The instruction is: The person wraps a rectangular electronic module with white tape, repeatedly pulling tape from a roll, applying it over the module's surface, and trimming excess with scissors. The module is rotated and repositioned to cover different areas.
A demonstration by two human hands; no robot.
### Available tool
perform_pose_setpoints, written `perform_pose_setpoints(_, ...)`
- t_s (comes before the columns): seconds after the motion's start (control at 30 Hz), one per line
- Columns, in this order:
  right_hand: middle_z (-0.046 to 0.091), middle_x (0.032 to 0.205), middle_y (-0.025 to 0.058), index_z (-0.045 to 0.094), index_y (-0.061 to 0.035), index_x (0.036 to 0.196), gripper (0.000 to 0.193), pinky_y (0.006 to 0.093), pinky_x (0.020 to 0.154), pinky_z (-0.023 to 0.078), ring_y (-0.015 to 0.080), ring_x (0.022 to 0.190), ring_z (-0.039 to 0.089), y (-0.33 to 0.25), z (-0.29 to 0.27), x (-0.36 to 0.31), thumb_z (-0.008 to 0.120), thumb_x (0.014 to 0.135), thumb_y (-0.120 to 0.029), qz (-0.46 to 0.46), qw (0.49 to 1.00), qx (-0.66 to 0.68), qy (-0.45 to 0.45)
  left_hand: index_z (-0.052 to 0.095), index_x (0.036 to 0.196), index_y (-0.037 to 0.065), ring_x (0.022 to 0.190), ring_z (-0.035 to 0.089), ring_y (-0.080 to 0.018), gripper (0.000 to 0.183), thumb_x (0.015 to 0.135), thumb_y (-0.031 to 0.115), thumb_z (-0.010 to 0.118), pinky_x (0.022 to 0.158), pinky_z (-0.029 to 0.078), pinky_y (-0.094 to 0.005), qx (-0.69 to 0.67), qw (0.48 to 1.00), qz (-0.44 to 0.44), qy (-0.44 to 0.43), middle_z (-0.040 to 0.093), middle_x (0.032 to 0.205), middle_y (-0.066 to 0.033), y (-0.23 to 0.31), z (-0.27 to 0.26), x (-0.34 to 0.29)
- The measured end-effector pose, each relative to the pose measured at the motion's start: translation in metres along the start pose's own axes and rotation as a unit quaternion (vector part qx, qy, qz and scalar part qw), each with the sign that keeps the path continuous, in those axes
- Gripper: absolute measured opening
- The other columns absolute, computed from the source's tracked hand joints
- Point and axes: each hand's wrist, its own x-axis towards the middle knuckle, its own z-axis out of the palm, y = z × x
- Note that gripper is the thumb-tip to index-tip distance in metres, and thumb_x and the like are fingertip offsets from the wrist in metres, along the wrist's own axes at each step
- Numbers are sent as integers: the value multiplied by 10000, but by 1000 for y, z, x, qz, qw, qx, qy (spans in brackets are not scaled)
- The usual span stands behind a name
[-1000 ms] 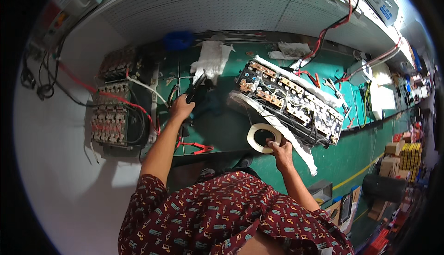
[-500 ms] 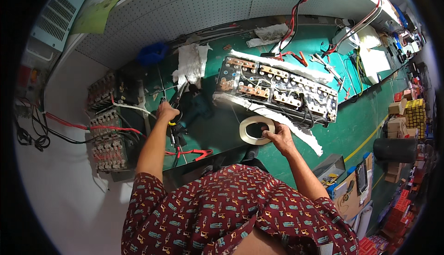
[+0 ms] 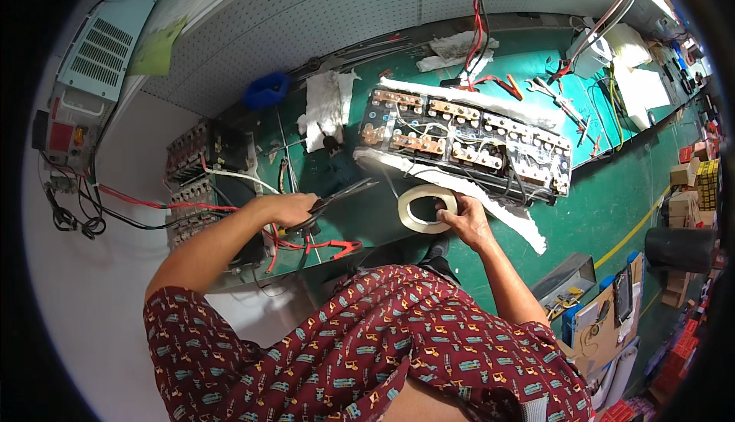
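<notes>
My left hand (image 3: pixel 291 209) is closed round the handles of a pair of scissors (image 3: pixel 351 191), whose blades point right over the bench. In my right hand (image 3: pixel 470 224) is a wide roll of whitish tape (image 3: pixel 405 211), gripped at its right rim with the thumb in the hole. A thin strip seems to run from the roll up toward the battery pack (image 3: pixel 452 149). That pack lies just beyond the roll, with copper bars and white wires on top. White padding (image 3: pixel 478 195) runs along its near side, another strip along its far side.
A dark teal power drill (image 3: pixel 341 168) lies beyond the scissors. Red clamp leads (image 3: pixel 337 249) rest near the bench's front edge. A second battery block (image 3: pixel 191 192) with cables stands at the left. Wrenches (image 3: pixel 563 102), a blue bin (image 3: pixel 266 91) and white cloth (image 3: pixel 325 104) lie farther back.
My left hand has come back from among the tools at the left of the bench, now holding the scissors pointed right. My right hand still holds the tape roll in nearly the same place.
</notes>
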Motion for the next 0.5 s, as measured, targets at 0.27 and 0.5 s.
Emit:
perform_pose_setpoints(0.27,744,1003,60,698,40,1198,337,290,846,567,112,892,682,-6,0,-3,740,875,-42,-21,1000,11,-9,706,990,-40,756,689,-282,370,794,273,694,654,526,-431,126,985,-18,-120,722,837,-168,38,-30,58)
perform_pose_setpoints(0.5,751,954,45,709,19,1182,319,289,804,564,104,851,683,3,-4,2,744,878,-73,-35,999,-7,-32,738,914,-80,728,691,-299,398,712,262,720,630,514,-452,194,970,-5,-143,725,806,-188,69,-51,74)
